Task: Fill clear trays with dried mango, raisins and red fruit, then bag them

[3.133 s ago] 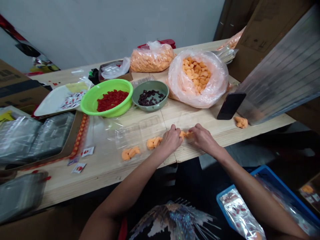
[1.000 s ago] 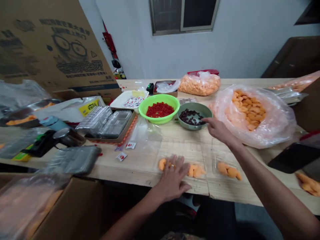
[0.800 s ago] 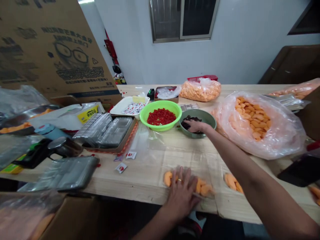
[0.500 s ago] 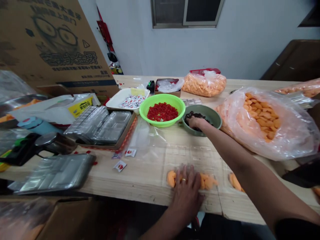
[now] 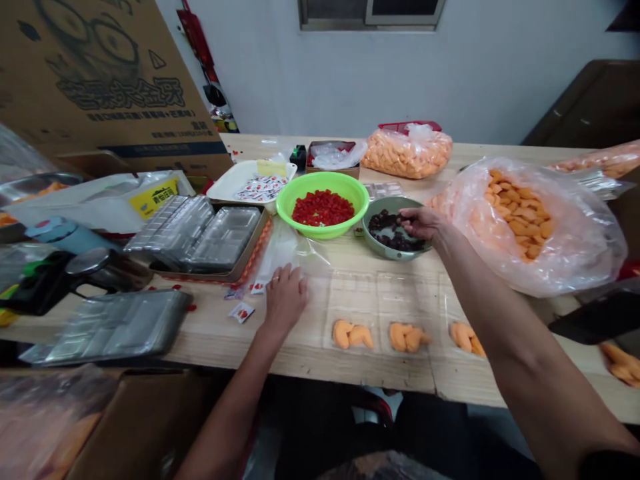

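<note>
My right hand [image 5: 421, 224] is over the right side of a grey-green bowl [image 5: 383, 250], its fingers pinched together around some dark, shrivelled pieces [image 5: 389, 235], like those in the bowl. On the table, my left hand [image 5: 286, 299] rests palm down with loosely bent fingers, beside a small printed packet [image 5: 257, 288] and the edge of a clear plastic sheet [image 5: 313, 253]. Nothing shows in its grasp. Clear compartment trays [image 5: 351, 300] lie in a row before me, with orange curved pieces [image 5: 353, 335] in their near compartments.
A lime-green bowl [image 5: 280, 212] of red cubes stands left of the grey-green one. To the right sits a large open bag [image 5: 590, 233] of orange pieces. Stacked clear trays [image 5: 227, 237] fill a box at left; a white tray [image 5: 220, 185] of packets is behind.
My left hand has left the orange pieces and moved left and away from me, beside the packets. The right hand has risen from the dark pieces and shifted right.
</note>
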### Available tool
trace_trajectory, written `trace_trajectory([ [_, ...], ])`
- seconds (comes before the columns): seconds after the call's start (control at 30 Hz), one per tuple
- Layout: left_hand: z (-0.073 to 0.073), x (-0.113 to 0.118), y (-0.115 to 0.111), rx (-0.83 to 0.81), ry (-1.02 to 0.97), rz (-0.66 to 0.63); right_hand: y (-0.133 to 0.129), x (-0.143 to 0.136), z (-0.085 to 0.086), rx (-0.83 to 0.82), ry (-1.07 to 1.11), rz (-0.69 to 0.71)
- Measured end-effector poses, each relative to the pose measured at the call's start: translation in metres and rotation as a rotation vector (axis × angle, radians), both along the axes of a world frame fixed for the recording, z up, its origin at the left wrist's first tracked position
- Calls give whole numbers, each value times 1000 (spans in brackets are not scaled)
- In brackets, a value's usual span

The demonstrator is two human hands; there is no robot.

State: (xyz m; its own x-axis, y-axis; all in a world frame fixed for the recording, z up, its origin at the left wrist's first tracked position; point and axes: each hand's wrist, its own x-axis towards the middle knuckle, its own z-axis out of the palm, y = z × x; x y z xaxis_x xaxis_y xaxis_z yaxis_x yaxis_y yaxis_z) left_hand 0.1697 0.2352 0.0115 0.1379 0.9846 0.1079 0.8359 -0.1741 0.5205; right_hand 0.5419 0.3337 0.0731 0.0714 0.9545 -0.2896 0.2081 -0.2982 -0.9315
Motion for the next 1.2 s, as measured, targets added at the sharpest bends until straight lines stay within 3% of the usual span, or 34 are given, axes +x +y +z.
trace_trajectory([
  [0.07, 11, 21, -3, -98, -359, -6, -25, -13, 9, -19, 113, 76],
  [0.17, 27, 64, -6, -564, -952, -120, -68, -53, 7, -20, 148, 345],
  [0.23, 28, 88, -5, -800, -1172, -198, -93, -78, -2, 48, -13, 500],
  [0.3, 24, 102, -6, -883, -1243, -197, -112, -93, -14, 133, -193, 555],
  [0.47, 3, 108, -9, -864, -1106, -75, -129, -89, -39, 115, -227, 476],
  [0.6, -10, 105, 1, -595, -782, -38, -126, -86, -49, 42, -427, 356],
  [0.77, -18, 99, 9, -409, -535, -76, -125, -91, -55, 208, -740, 536],
  [0.87, -20, 96, 4, -234, -336, -188, -126, -91, -57, 241, -798, 554],
  [1.0, -19, 95, -6, -59, -10, -379, -124, -84, -57, 191, -739, 425],
  [1.13, -10, 102, -6, 5, 16, -390, -124, -74, -51, 103, -396, 229],
  [1.2, -4, 110, -3, -31, 40, -457, -127, -67, -44, 85, -227, 151],
])
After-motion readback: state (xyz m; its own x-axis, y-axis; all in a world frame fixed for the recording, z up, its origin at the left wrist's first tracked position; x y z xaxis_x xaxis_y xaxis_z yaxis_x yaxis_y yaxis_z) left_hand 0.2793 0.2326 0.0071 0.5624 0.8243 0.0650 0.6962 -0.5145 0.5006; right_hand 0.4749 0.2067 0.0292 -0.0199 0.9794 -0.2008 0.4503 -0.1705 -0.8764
